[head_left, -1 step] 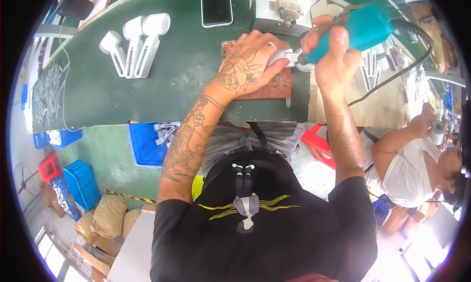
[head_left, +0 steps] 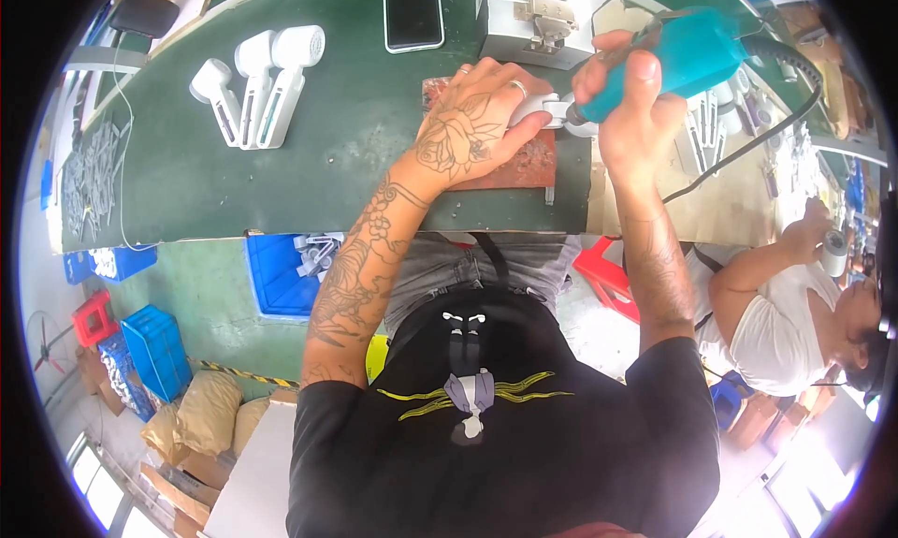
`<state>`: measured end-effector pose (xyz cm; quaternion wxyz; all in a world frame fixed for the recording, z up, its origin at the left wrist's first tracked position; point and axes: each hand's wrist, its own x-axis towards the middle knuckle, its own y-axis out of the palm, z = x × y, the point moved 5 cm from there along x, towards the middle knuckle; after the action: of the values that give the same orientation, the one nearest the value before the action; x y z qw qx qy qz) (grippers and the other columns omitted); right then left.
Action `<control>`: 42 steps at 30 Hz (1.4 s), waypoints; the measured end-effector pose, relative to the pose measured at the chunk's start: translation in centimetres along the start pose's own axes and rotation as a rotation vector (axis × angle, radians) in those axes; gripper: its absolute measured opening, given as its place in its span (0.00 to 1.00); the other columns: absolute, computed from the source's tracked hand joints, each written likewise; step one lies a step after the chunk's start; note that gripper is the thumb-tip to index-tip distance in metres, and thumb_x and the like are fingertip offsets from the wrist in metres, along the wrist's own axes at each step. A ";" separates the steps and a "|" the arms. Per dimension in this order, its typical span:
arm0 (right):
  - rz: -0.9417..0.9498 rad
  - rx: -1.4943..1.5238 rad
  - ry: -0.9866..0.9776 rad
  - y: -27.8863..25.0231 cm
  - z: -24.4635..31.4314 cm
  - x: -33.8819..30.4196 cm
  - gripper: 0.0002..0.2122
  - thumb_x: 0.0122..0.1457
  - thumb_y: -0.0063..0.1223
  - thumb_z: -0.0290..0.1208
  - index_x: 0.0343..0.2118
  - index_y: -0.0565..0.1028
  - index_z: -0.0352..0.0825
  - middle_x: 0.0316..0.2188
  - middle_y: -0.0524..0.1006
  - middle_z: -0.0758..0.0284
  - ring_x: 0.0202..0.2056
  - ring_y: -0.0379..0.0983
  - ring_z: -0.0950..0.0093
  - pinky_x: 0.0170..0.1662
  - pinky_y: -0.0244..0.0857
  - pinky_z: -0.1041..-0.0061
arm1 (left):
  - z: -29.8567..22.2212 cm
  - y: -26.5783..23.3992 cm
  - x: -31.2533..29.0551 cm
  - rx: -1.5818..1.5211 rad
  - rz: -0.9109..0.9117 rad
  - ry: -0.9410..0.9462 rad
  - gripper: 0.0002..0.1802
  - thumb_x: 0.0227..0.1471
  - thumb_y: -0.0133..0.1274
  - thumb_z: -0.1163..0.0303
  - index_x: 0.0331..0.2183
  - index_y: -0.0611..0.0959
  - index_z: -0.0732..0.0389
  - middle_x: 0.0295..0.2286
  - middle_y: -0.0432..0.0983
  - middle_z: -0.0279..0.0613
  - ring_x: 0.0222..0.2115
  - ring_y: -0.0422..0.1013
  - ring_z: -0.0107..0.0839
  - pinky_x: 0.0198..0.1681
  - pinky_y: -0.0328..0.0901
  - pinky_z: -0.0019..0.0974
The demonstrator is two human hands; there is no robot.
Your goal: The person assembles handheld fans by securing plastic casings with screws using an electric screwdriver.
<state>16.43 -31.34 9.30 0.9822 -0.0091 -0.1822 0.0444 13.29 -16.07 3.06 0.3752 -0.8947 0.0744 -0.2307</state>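
Observation:
My left hand [head_left: 479, 122], tattooed and wearing a ring, presses a white plastic piece [head_left: 556, 110] down over a reddish-brown pad [head_left: 526, 168]. Its thumb and fingers are closed round the piece, and the palm hides much of it. My right hand [head_left: 636, 108] is wrapped around a teal corded power screwdriver [head_left: 687, 56], held tilted. The tool's dark tip [head_left: 574, 115] meets the right end of the white piece; the exact contact is too small to make out. To the left, white handheld-fan-shaped units [head_left: 271, 94] lie side by side on the green table [head_left: 360, 164].
A black-screened phone [head_left: 412, 14] and a white box with a metal fitting [head_left: 547, 19] lie at the back. The tool's black cable [head_left: 804, 108] loops at right. More white units [head_left: 708, 126] lie beyond my right hand. A co-worker [head_left: 776, 323] sits at right. Below the table stands a blue bin [head_left: 278, 281].

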 end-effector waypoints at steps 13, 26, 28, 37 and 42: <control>0.025 0.017 -0.065 0.3 -1.3 -0.5 0.22 0.69 0.46 0.47 0.34 0.70 0.27 0.21 0.72 0.64 0.23 0.70 0.72 0.28 0.65 0.71 | -0.2 -0.5 0.0 0.056 -0.045 0.078 0.19 0.56 0.56 0.58 0.45 0.83 0.59 0.47 0.77 0.39 0.45 0.70 0.43 0.53 0.63 0.48; -0.153 0.417 0.051 -4.3 3.5 -9.3 0.34 0.56 0.50 0.71 0.38 0.69 0.35 0.16 0.66 0.71 0.16 0.60 0.76 0.20 0.55 0.75 | 5.3 -10.6 -10.8 0.387 -0.473 -0.312 0.16 0.57 0.50 0.78 0.48 0.79 0.66 0.43 0.76 0.57 0.44 0.72 0.56 0.50 0.66 0.50; -0.160 0.404 0.073 -5.0 3.5 -10.3 0.34 0.56 0.51 0.70 0.37 0.69 0.34 0.17 0.66 0.70 0.16 0.61 0.76 0.20 0.56 0.75 | 8.1 -13.2 -12.4 0.560 -0.521 -0.394 0.18 0.58 0.50 0.77 0.51 0.78 0.65 0.46 0.74 0.57 0.48 0.71 0.57 0.54 0.66 0.49; -0.179 0.241 0.056 -7.2 4.5 -11.8 0.36 0.56 0.53 0.68 0.40 0.67 0.29 0.17 0.67 0.67 0.16 0.64 0.73 0.20 0.60 0.72 | -6.9 4.6 7.0 -0.289 -0.226 -0.048 0.31 0.54 0.62 0.63 0.54 0.72 0.69 0.49 0.71 0.57 0.49 0.72 0.49 0.55 0.67 0.45; -0.193 0.216 0.071 -8.2 4.5 -13.8 0.37 0.57 0.53 0.67 0.40 0.67 0.27 0.17 0.68 0.66 0.17 0.66 0.72 0.21 0.61 0.72 | -4.0 13.2 12.0 -0.024 -0.289 -0.142 0.37 0.52 0.62 0.65 0.55 0.66 0.78 0.57 0.61 0.62 0.51 0.69 0.55 0.59 0.63 0.45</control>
<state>2.67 -40.76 8.82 0.9830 0.1127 -0.1413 -0.0311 22.56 -31.66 0.44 0.3316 -0.9146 -0.0792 -0.2176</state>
